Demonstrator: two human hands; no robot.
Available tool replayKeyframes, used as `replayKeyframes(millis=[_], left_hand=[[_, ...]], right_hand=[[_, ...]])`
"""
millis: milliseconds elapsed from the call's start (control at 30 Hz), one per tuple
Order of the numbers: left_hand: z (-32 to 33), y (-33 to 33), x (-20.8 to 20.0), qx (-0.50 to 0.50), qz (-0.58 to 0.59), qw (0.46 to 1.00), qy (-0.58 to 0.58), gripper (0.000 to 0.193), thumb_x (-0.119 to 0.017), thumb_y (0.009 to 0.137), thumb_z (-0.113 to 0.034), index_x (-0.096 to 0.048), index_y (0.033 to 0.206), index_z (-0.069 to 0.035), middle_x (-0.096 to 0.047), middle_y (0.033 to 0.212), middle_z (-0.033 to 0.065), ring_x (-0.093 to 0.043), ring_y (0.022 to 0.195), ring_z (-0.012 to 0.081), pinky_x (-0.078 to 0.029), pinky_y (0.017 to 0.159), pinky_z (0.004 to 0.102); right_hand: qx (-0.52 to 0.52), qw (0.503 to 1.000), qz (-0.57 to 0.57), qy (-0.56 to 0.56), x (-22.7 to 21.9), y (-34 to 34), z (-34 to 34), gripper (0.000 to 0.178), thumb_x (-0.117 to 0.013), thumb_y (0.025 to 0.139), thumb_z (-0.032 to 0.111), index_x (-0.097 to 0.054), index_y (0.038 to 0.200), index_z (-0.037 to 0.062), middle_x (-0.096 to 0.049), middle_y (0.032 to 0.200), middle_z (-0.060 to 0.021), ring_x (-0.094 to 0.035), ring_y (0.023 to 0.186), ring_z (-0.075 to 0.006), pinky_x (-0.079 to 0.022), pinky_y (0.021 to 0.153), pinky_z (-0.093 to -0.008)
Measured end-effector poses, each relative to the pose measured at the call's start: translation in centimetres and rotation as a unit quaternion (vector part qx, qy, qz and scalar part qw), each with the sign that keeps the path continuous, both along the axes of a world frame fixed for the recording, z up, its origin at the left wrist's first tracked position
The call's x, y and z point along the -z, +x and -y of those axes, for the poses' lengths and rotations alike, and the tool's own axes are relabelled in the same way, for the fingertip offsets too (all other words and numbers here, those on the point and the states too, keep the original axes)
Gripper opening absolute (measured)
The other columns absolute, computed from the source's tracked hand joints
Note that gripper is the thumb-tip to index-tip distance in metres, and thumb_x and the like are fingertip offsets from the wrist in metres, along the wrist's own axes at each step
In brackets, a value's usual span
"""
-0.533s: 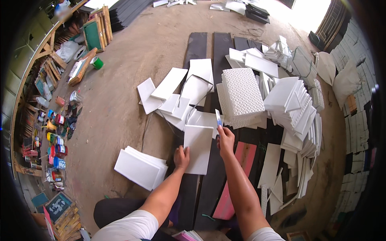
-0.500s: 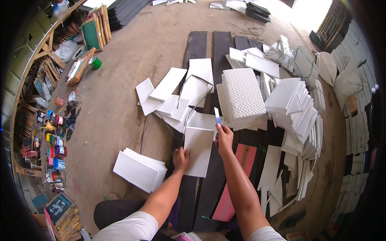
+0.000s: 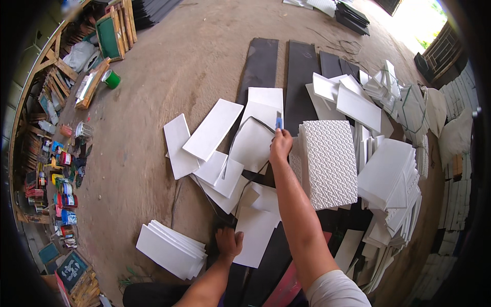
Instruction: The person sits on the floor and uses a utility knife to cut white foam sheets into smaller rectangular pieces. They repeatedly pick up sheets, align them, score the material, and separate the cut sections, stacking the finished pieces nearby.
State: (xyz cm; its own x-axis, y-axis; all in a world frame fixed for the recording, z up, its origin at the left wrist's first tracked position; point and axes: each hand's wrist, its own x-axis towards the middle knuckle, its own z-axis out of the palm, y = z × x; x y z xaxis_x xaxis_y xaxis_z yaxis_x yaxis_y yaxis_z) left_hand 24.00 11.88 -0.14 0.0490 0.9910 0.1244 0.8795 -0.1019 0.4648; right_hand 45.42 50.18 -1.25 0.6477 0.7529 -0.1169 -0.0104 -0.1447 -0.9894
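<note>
My left hand (image 3: 228, 242) grips the left edge of a flat white foam-like panel (image 3: 254, 238), its thumb lying on the top face. Farther ahead, my right hand (image 3: 281, 145) is closed round a slim blue utility knife (image 3: 279, 121), which points away from me above the loose white panels. Below that hand, a thin black strap (image 3: 251, 118) lies looped over several white panels (image 3: 212, 130). Just right of my right forearm stands a stack of embossed white panels (image 3: 331, 163).
Long black boards (image 3: 302, 71) lie under the panels, with a pink board (image 3: 286, 286) near me. Leaning white panels (image 3: 388, 174) crowd the right. A small white stack (image 3: 171, 250) sits at left. Paint cans (image 3: 65, 200) and a green can (image 3: 111, 79) line the left side.
My right hand has reached farther forward with the utility knife. The view has shifted, so the panels and my left hand sit lower in the picture. My left hand stays on the panel.
</note>
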Motion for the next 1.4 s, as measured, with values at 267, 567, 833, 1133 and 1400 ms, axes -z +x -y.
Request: replayKeyframes(millis=[267, 567, 833, 1133, 1400], left_hand=[[0.2, -1.0, -0.4, -0.011, 0.010, 1.000, -0.004, 0.036, -0.066, 0.090, -0.042, -0.052, 0.080, -0.010, -0.056, 0.087, 0.0141, -0.051, 0.082, 0.0384, -0.038, 0.071, 0.0527], [0.0, -0.7, -0.9, -0.002, 0.015, 1.000, -0.013, 0.036, -0.067, 0.090, -0.041, -0.052, 0.080, -0.011, -0.057, 0.087, 0.0133, -0.051, 0.082, 0.0375, -0.039, 0.069, 0.0518], [0.0, -0.8, -1.9, -0.007, 0.006, 1.000, -0.002, 0.035, -0.069, 0.090, -0.041, -0.053, 0.083, -0.011, -0.057, 0.088, 0.0128, -0.051, 0.083, 0.0369, -0.040, 0.070, 0.0512], [0.0, -0.7, -1.3, -0.008, 0.008, 1.000, -0.008, 0.033, -0.067, 0.092, -0.040, -0.053, 0.084, -0.011, -0.057, 0.088, 0.0134, -0.051, 0.084, 0.0370, -0.040, 0.072, 0.0516], [0.2, -0.6, -0.4, -0.020, 0.000, 1.000, 0.009, 0.035, -0.065, 0.093, -0.042, -0.054, 0.085, -0.010, -0.060, 0.091, 0.0138, -0.053, 0.089, 0.0381, -0.041, 0.074, 0.0523]], right_hand=[[0.021, 0.977, 0.185, -0.107, -5.3, -0.2, -7.7, 0.043, -0.059, 0.097, 0.002, -0.049, 0.138, -0.0039, -0.063, 0.127, -0.0276, -0.063, 0.117, -0.0454, -0.048, 0.102, -0.0500], [0.133, 0.923, 0.340, -0.123, -2.1, 5.1, -11.6, 0.047, -0.072, 0.094, 0.012, -0.056, 0.137, 0.0012, -0.059, 0.134, -0.0223, -0.054, 0.130, -0.0432, -0.046, 0.106, -0.0524], [-0.110, 0.840, 0.356, -0.395, -7.1, -2.7, -5.0, 0.092, -0.079, 0.080, 0.068, -0.057, 0.134, -0.0032, -0.058, 0.136, -0.0217, -0.052, 0.134, -0.0405, -0.046, 0.109, -0.0522], [-0.160, 0.954, 0.190, -0.168, -11.6, -0.7, -4.7, 0.061, -0.087, 0.080, 0.043, -0.066, 0.116, -0.0012, -0.073, 0.115, -0.0228, -0.070, 0.112, -0.0372, -0.052, 0.096, -0.0444], [-0.159, 0.948, 0.247, 0.126, -25.7, 3.3, 2.0, 0.048, -0.069, 0.102, 0.030, -0.041, 0.130, 0.0033, -0.069, 0.113, -0.0299, -0.067, 0.112, -0.0492, -0.051, 0.093, -0.0523]])
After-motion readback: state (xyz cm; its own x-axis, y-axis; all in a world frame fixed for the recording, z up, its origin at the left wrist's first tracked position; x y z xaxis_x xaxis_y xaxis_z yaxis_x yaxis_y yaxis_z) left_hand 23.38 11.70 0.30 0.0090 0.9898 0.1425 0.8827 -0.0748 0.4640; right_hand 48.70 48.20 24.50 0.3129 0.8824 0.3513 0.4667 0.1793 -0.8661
